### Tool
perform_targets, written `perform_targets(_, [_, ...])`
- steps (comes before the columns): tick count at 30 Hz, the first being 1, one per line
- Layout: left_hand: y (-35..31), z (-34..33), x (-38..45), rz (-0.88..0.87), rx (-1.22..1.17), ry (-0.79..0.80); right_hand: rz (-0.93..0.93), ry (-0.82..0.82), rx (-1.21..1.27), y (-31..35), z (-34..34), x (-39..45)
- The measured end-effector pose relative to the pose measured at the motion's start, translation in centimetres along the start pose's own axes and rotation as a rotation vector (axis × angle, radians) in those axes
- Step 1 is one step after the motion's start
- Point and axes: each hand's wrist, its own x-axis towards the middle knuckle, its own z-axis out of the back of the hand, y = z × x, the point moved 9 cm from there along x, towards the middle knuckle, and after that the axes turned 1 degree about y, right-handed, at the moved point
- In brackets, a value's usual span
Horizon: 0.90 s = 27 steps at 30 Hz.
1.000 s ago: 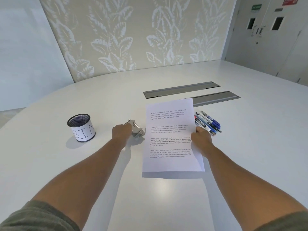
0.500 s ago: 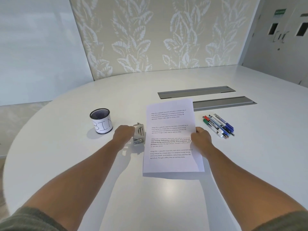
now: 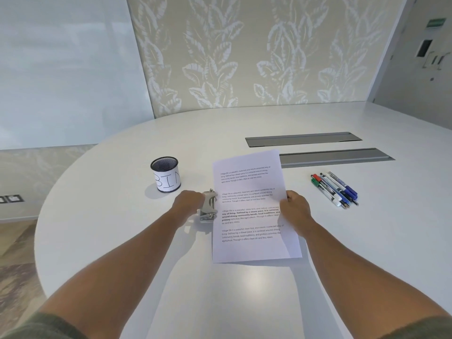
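A printed white sheet of paper (image 3: 249, 206) is held above the white table (image 3: 122, 241), tilted up toward me. My right hand (image 3: 294, 207) pinches its right edge about halfway up. My left hand (image 3: 188, 204) grips a small metal hole punch (image 3: 209, 206) that stands on the table. The punch touches the sheet's left edge; whether the paper sits inside its slot cannot be seen.
A black mesh cup (image 3: 166, 176) with a paper label reading "BIN" stands left of the punch. Several markers (image 3: 335, 188) lie in a bundle to the right. Two grey cable hatches (image 3: 303, 139) are set into the table behind the sheet.
My left hand turned the punch and slid it right, up against the sheet's left edge. The view swung left. My right hand kept its hold on the paper.
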Motion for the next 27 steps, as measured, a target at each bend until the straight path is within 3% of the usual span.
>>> perform_targets(6, [1.0,0.8,-1.2,0.037,-0.006,-0.086,0.019,0.004,0.024,0.4,-1.6,-0.3])
perform_targets(12, [1.5,0.6,-1.6,0.007,-0.058,-0.06,0.017,0.03,0.043,0.6,-2.9,-0.7])
perform_targets(15, [2.8,0.6,-1.7,0.135,-0.265,-0.055,0.003,0.051,0.036,0.4,-3.3,-0.9])
perform_targets(18, [3.4,1.1,-1.5,0.125,-0.218,-0.065,-0.003,0.07,0.02,0.2,-3.7,-1.1])
perform_targets(21, [4.1,0.9,-1.5,0.152,-0.388,-0.056,0.007,0.098,-0.01,0.2,-4.1,-1.2])
perform_targets(27, [4.6,0.8,-1.3,0.211,-0.44,-0.053,0.039,0.066,-0.034,0.5,-4.1,-1.0])
